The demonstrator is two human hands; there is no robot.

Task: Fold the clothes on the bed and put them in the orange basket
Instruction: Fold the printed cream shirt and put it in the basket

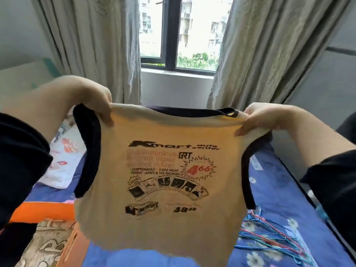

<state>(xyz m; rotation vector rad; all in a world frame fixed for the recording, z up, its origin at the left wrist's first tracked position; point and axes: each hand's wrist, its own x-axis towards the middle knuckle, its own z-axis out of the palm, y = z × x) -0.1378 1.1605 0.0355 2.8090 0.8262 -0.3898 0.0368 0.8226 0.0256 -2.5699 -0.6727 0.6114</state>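
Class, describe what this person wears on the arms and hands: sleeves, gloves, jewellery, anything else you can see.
Each arm has a loose black sleeve: the left sleeve and right sleeve both stop short of the forearm, which is bare. The left hand and right hand are bare too: no gloves, and no ring, watch or bracelet shows in this view.

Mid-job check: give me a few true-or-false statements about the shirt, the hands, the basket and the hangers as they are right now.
1. The left hand and the right hand hold the cream sleeveless shirt with navy trim up by its shoulders. True.
2. That shirt lies folded in the orange basket. False: it hangs unfolded in the air, above the basket.
3. Thin blue and pink wire hangers lie on the blue flowered bedsheet. True.
4. The grey curtains are drawn shut over the window. False: they are parted.
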